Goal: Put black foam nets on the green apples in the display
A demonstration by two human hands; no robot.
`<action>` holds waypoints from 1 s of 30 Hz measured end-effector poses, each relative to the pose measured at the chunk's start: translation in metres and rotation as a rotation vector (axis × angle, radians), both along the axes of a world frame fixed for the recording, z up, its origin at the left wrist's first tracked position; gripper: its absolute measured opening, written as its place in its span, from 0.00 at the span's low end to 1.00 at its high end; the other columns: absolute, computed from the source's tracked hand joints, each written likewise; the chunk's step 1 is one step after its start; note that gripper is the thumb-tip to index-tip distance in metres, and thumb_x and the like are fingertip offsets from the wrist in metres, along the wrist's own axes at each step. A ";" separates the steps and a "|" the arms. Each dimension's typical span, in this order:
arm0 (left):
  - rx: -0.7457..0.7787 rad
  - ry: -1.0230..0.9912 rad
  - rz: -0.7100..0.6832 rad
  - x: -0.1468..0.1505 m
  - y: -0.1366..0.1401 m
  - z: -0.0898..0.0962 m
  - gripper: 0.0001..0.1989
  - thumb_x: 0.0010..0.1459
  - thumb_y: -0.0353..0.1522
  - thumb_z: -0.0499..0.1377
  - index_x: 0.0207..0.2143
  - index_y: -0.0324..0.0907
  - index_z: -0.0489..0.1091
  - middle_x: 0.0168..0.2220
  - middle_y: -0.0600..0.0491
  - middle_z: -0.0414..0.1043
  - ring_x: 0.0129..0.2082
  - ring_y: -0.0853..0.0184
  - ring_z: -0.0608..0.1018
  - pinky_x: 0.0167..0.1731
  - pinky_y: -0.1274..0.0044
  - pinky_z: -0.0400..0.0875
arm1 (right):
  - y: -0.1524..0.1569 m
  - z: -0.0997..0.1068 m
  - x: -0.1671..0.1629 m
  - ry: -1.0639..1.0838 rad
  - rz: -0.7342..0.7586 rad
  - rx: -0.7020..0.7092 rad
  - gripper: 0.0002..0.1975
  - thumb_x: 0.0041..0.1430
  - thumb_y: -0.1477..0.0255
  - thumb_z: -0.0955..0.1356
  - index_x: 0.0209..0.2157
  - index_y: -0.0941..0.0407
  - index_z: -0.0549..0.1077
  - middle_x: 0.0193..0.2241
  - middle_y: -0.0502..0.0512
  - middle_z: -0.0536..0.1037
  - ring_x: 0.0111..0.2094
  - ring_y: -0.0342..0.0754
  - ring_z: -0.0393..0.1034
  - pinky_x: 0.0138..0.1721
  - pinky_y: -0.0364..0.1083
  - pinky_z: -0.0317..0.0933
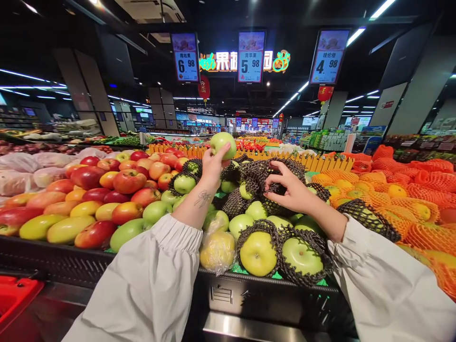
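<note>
My left hand [214, 166] is closed round a bare green apple [223, 144], lifted above the fruit display. To its right, my right hand [290, 187] reaches over the apples. Its fingers curl round a black foam net [257, 172], with the thumb and one fingertip close together and the forefinger raised. Dark netting behind the fingers blends with it, so its outline is hard to follow. Below both hands lie loose green apples [241, 224] and several in black nets, including a yellow-green apple [258, 254] at the front. Beside that sits a plastic-wrapped yellow fruit [218, 250].
Red and yellow mangoes [130, 183] are heaped on the left. Fruit in orange foam nets [388, 204] fills the right. A black ledge [270, 297] edges the display, and a low yellow fence [331, 164] stands behind. A red basket [17, 297] is at lower left.
</note>
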State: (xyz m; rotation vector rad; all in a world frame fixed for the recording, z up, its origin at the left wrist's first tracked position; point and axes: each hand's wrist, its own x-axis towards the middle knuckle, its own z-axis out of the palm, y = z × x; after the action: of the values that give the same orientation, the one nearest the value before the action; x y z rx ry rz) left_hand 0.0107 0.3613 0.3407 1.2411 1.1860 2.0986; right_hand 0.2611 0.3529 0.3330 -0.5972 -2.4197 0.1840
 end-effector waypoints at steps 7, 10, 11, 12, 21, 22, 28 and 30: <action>0.415 0.472 -0.094 0.043 -0.028 -0.006 0.45 0.45 0.64 0.59 0.54 0.40 0.66 0.48 0.42 0.76 0.47 0.55 0.80 0.44 0.67 0.77 | 0.011 -0.008 -0.001 -0.074 0.063 0.119 0.04 0.55 0.70 0.73 0.34 0.55 0.79 0.59 0.65 0.67 0.67 0.65 0.55 0.66 0.67 0.53; 0.540 0.750 -0.226 0.061 -0.043 -0.010 0.42 0.45 0.59 0.63 0.54 0.40 0.67 0.48 0.43 0.77 0.45 0.55 0.80 0.46 0.66 0.76 | 0.014 -0.008 -0.006 -0.018 0.210 0.060 0.09 0.55 0.66 0.73 0.38 0.54 0.79 0.53 0.62 0.74 0.61 0.62 0.63 0.64 0.62 0.59; 0.557 0.839 -0.255 0.065 -0.047 -0.011 0.41 0.44 0.57 0.64 0.53 0.41 0.67 0.49 0.43 0.77 0.46 0.55 0.80 0.48 0.65 0.76 | 0.015 -0.008 -0.008 -0.017 0.275 0.019 0.11 0.55 0.64 0.73 0.39 0.54 0.79 0.51 0.60 0.76 0.58 0.60 0.66 0.63 0.60 0.61; 0.562 0.918 -0.271 0.067 -0.049 -0.012 0.39 0.44 0.55 0.64 0.53 0.41 0.67 0.49 0.44 0.77 0.46 0.54 0.80 0.49 0.64 0.75 | 0.017 -0.008 -0.010 -0.022 0.331 -0.021 0.14 0.55 0.62 0.73 0.41 0.54 0.79 0.50 0.59 0.78 0.56 0.59 0.68 0.61 0.58 0.64; 0.375 0.959 -0.110 0.048 -0.034 -0.014 0.36 0.45 0.55 0.61 0.50 0.40 0.67 0.42 0.46 0.78 0.39 0.57 0.79 0.40 0.69 0.73 | 0.019 -0.014 -0.004 -0.018 0.209 0.056 0.10 0.55 0.74 0.71 0.41 0.55 0.80 0.45 0.58 0.82 0.47 0.55 0.76 0.53 0.55 0.69; 0.346 0.939 -0.083 0.046 -0.032 -0.014 0.36 0.45 0.56 0.61 0.49 0.40 0.68 0.41 0.46 0.78 0.38 0.57 0.79 0.39 0.69 0.72 | 0.018 -0.012 -0.004 -0.048 0.193 0.080 0.09 0.56 0.75 0.70 0.38 0.55 0.81 0.43 0.57 0.83 0.46 0.55 0.77 0.53 0.55 0.68; 0.198 0.842 0.003 0.038 -0.023 -0.017 0.34 0.46 0.56 0.61 0.45 0.38 0.70 0.36 0.48 0.77 0.34 0.60 0.77 0.36 0.71 0.70 | 0.013 -0.005 -0.004 -0.010 0.116 0.157 0.05 0.59 0.74 0.70 0.33 0.55 0.80 0.38 0.58 0.82 0.44 0.56 0.74 0.51 0.57 0.67; 0.185 0.777 0.011 0.036 -0.018 -0.020 0.34 0.47 0.56 0.61 0.45 0.39 0.70 0.37 0.48 0.77 0.35 0.59 0.77 0.38 0.70 0.70 | 0.010 -0.005 -0.003 0.011 0.107 0.178 0.03 0.58 0.73 0.70 0.32 0.55 0.79 0.41 0.59 0.80 0.48 0.57 0.72 0.53 0.58 0.65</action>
State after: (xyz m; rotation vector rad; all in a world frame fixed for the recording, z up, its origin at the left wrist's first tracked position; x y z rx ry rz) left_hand 0.0465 0.3434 0.3209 2.2599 1.2917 1.7916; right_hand 0.2584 0.3632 0.3283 -0.3865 -2.4261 0.0156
